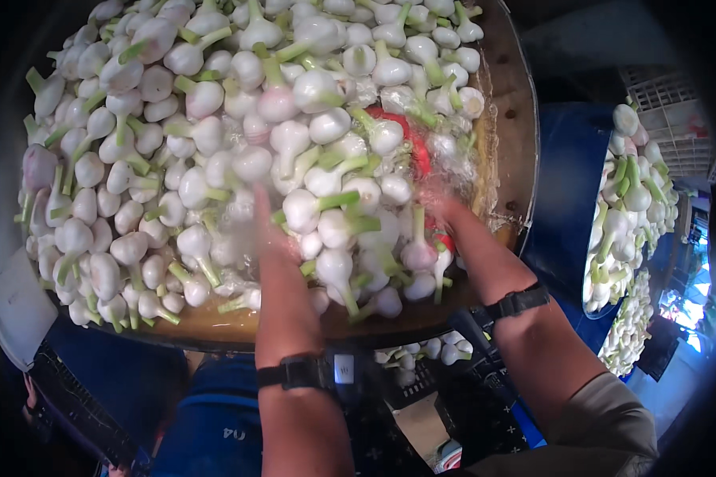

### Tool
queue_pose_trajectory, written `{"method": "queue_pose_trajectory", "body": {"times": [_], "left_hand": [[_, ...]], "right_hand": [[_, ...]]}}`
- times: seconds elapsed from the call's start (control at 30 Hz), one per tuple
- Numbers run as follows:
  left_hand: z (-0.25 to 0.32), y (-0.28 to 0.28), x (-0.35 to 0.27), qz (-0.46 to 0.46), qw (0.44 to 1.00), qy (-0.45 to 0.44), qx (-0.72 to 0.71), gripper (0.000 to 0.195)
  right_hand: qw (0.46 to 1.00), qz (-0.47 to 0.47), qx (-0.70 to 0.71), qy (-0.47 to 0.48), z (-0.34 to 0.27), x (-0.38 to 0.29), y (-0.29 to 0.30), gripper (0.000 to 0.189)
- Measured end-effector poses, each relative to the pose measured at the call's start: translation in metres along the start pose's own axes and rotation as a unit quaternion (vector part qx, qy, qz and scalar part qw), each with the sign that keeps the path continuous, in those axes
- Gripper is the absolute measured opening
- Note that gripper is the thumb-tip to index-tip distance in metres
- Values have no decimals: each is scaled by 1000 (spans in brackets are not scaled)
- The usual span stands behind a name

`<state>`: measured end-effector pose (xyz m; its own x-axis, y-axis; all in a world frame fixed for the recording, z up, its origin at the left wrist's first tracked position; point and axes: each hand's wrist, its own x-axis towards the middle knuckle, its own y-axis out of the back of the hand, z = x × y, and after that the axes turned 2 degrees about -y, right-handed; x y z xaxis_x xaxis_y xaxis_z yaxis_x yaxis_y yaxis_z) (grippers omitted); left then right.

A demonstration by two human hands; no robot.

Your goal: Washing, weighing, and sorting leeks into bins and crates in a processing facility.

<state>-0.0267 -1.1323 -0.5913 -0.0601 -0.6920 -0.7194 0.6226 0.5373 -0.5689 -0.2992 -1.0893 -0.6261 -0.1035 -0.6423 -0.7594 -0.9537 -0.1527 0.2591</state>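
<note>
Peeled-looking white garlic bulbs with short green stems (334, 229) float crowded together in a large round tub (510, 113) of water. My left hand (271, 229) reaches down among the bulbs, partly submerged and blurred by the water. To the right, my right hand (435, 197) is also in the water, at the curved rim of a red plastic container (414, 143). Splashing and bulbs cover its fingers, so its grip cannot be made out. Most of the red container is hidden under garlic and water. Several bulbs lie between my two hands.
A blue drum (567, 179) piled with garlic (623, 208) stands right of the tub. Below the tub's near edge are a blue barrel (215, 423) and a black crate (414, 378) with garlic. Another person's hand (31, 393) shows at far left.
</note>
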Motion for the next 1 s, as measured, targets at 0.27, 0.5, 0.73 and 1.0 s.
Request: {"method": "queue_pose_trajectory", "body": {"times": [0.27, 0.5, 0.73, 1.0], "left_hand": [[-12, -81, -34, -90, 989, -115, -12, 70], [-15, -152, -132, -183, 964, -195, -9, 77], [-67, -107, -225, -325, 823, -348, 309, 69], [-107, -14, -276, -396, 826, 19, 401, 37]], "right_hand": [[973, -64, 218, -30, -80, -97, 19, 47], [978, 17, 203, 40, -95, -189, 52, 36], [991, 114, 50, -43, -10, -336, 84, 32], [811, 224, 522, 141, 123, -400, 61, 65]]}}
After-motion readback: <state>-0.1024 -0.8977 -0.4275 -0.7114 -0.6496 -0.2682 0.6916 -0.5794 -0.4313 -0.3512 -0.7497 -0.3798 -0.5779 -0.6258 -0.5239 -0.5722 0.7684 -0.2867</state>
